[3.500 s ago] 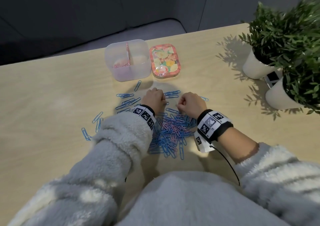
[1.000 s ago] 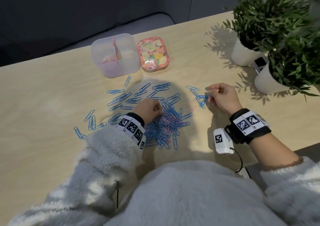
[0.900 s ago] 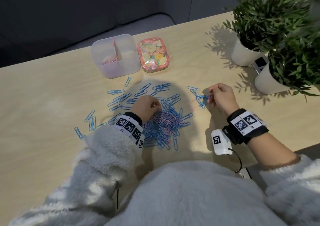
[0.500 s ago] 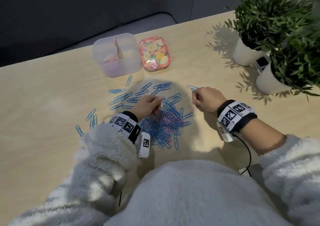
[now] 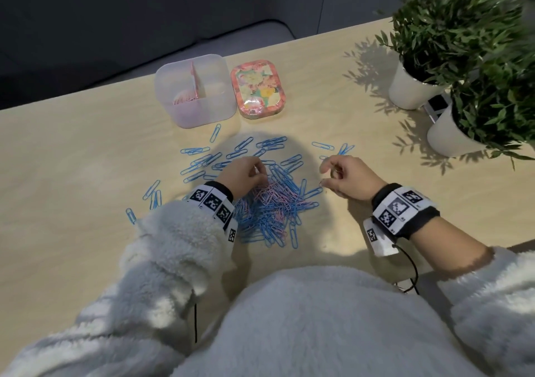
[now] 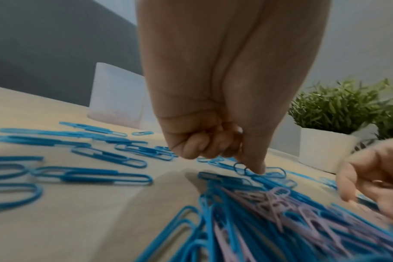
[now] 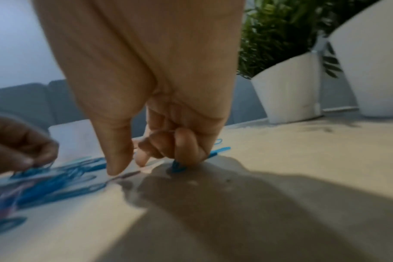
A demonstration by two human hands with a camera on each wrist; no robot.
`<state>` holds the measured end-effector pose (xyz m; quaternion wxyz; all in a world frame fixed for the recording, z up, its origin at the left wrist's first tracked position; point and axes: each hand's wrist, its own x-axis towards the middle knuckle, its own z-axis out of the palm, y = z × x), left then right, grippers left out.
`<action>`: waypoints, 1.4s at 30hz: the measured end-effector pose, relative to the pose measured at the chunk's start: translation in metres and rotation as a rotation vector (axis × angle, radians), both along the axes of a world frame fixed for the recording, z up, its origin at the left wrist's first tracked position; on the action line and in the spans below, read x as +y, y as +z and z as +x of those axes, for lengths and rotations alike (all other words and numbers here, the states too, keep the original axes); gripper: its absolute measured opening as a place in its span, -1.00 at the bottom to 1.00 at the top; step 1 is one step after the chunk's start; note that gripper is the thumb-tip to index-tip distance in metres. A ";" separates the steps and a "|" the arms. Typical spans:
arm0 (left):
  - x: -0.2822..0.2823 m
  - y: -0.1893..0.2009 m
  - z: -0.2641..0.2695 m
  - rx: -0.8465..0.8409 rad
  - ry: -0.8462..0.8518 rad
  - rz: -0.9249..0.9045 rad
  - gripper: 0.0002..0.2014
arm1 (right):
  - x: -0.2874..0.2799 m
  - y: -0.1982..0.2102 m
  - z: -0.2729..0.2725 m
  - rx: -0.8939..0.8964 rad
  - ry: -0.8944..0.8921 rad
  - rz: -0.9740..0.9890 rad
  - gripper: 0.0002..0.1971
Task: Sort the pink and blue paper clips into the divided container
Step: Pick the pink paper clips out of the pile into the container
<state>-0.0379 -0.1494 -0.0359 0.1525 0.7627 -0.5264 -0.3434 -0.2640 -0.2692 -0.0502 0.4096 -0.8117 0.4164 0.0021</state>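
A mixed pile of pink and blue paper clips [image 5: 272, 206] lies in front of me. Loose blue clips [image 5: 202, 159] spread to its left and far side. The clear divided container [image 5: 215, 107] stands behind, with pink clips [image 5: 185, 99] in its left compartment. My left hand [image 5: 259, 171] sits on the pile's far edge. Its fingers are curled and the thumb [image 6: 256, 168] pinches a blue clip [image 6: 240, 168] there. My right hand [image 5: 330, 171] hovers just right of the pile. Its curled ring and little fingers [image 7: 186, 150] hold blue clips [image 7: 178, 167], while thumb and index stay apart.
A floral tin [image 5: 257, 88] sits right of the container. Two white-potted plants [image 5: 411, 87] [image 5: 451, 133] stand at the table's right edge, with a small dark device [image 5: 437, 106] between them. A few blue clips [image 5: 321, 145] lie beyond my right hand.
My right hand has come back leftward from the small clip cluster on the right to the pile's right side. My left hand has stayed on the pile, shifting slightly.
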 end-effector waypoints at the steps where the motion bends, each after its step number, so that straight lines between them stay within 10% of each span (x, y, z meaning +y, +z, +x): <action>1: -0.001 0.001 0.002 -0.021 0.019 -0.018 -0.95 | 0.001 0.000 0.001 0.031 0.064 -0.057 -0.84; 6: 0.000 0.000 0.008 -0.162 0.056 -0.070 -0.89 | 0.006 0.006 0.006 0.145 0.193 -0.147 -0.85; 15: 0.000 -0.008 -0.027 -0.265 -0.078 -0.055 -0.86 | 0.016 0.022 0.029 -0.381 -0.398 0.766 -0.75; 23: 0.008 0.001 -0.008 0.256 0.235 -0.107 -0.87 | 0.042 0.006 0.047 0.023 0.020 0.027 -0.77; 31: 0.031 0.006 0.011 0.748 0.511 0.022 -0.81 | 0.030 0.004 0.042 0.022 -0.036 -0.052 -0.84; 37: 0.035 0.008 -0.002 0.329 0.336 0.087 -0.77 | 0.020 0.025 0.043 -0.430 -0.382 0.642 -0.76; 42: 0.035 0.003 -0.020 -0.088 0.209 0.098 -0.70 | 0.021 0.029 0.058 -0.394 -0.499 0.940 -0.74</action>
